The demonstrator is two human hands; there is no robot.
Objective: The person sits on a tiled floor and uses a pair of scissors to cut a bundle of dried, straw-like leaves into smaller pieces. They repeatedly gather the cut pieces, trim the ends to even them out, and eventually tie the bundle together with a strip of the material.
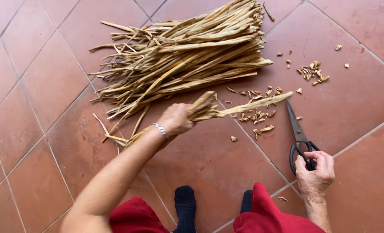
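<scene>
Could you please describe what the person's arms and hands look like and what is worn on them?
Both arms are bare, with no sleeves in view and no gloves. The left hand has a thin silver bangle around its wrist. The right hand wears nothing that shows: no ring, watch or band can be made out.

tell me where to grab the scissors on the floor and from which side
Take the scissors by the black loop handles, coming from the near end, where the right hand already has fingers in them. The blades point away, toward the trimmed bits, so the handle end is the safe, blunt one.
</scene>
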